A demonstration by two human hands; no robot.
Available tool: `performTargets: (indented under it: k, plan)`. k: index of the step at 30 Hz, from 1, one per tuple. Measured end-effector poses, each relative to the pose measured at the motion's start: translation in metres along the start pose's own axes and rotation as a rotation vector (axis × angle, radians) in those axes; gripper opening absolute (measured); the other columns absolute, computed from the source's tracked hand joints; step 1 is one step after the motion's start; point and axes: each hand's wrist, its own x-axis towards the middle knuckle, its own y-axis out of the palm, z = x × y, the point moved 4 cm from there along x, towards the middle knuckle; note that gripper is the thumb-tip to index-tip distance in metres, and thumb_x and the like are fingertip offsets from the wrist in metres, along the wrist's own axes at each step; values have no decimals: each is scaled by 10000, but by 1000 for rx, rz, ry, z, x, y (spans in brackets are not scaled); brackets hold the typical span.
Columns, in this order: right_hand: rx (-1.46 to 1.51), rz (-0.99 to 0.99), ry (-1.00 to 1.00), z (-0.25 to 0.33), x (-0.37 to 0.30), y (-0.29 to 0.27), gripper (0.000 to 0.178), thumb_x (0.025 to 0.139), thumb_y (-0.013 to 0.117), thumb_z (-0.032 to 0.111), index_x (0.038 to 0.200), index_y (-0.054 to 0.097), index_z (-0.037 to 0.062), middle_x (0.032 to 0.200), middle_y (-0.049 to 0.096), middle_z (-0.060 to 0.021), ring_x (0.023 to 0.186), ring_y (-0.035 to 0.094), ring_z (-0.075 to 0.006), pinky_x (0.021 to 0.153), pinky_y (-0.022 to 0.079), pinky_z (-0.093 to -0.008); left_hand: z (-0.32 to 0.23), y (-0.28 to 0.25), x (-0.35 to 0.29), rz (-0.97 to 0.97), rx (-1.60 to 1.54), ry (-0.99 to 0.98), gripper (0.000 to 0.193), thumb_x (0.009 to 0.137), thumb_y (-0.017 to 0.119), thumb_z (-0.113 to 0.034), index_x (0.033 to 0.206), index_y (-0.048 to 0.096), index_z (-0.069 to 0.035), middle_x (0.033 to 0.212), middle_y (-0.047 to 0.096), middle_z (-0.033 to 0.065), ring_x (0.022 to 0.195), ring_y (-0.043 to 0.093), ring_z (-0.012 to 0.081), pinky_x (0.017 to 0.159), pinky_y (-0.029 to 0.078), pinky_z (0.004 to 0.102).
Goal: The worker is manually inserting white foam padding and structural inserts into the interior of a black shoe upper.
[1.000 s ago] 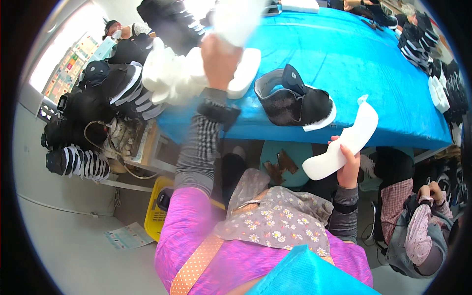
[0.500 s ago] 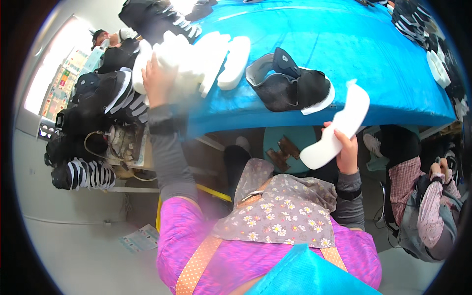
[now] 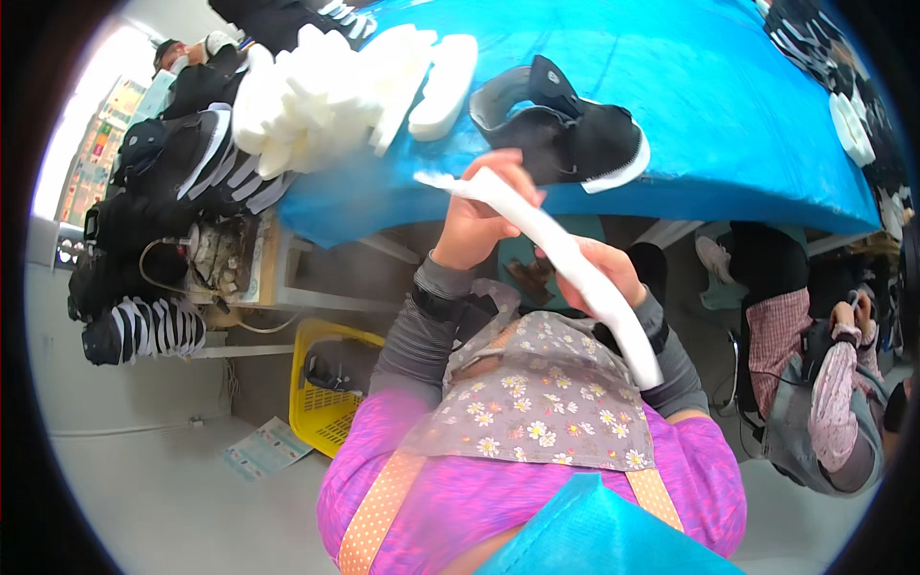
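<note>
A curved white shoe sole point(image 3: 613, 316), turned edge-on, is held between my two hands below the near edge of the table. My left hand point(image 3: 474, 220) grips it near its far end, where a small loose tip sticks out to the left. My right hand point(image 3: 613, 268) is closed around its middle from the right side. Just beyond my hands a black shoe upper point(image 3: 537, 134) with a raised collar and a white rim at the toe lies on the blue-covered table point(image 3: 709, 115). To its left is a heap of white soles point(image 3: 316, 105).
Black shoes with white soles point(image 3: 153, 172) are stacked at the left. A yellow basket point(image 3: 321, 412) stands on the floor below. At the right sits a co-worker in a checked sleeve point(image 3: 834, 412). More white soles point(image 3: 851, 129) lie at the table's right end.
My left hand has come off the white heap and moved right and nearer, onto the held sole. The sole has swung from showing its flat face to edge-on. The yellow basket shows more fully.
</note>
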Motion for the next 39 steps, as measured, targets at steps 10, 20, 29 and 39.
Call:
performTargets:
  k: [10, 20, 29, 39]
  plan:
    - [-435, -308, -606, 31, -29, 4, 720, 955, 559, 467, 1477, 363, 12, 1409, 504, -128, 1263, 507, -246, 1084, 367, -415, -55, -31, -29, -674, 380, 251, 459, 893, 684, -35, 1296, 463, -25, 1201, 615, 151, 1077, 610, 223, 964, 478, 353]
    - [-586, -432, -725, 49, 22, 62, 507, 1006, 484, 64, 1485, 339, -15, 1452, 471, -185, 1314, 470, -221, 1110, 351, -355, -44, 15, -37, -301, 581, 583, 632, 1053, 369, -401, 1548, 167, -65, 1522, 320, 269, 1411, 334, 383, 1152, 266, 507]
    - [-1229, -367, -908, 52, 41, 115, 643, 828, 642, -38, 1438, 466, 64, 1504, 420, -159, 1370, 433, -290, 1068, 406, -373, -45, 42, -44, -297, 797, 449, 806, 1019, 421, -508, 1539, 116, 28, 1595, 187, 202, 1452, 242, 342, 1169, 211, 490]
    - [-996, -282, -846, 45, 45, 104, 605, 819, 744, 33, 1385, 533, 58, 1418, 517, -136, 1277, 514, -239, 1029, 463, -370, -35, 43, -50, -227, 860, 477, 771, 1024, 471, -419, 1550, 93, -1, 1612, 153, 164, 1441, 271, 319, 1139, 297, 471]
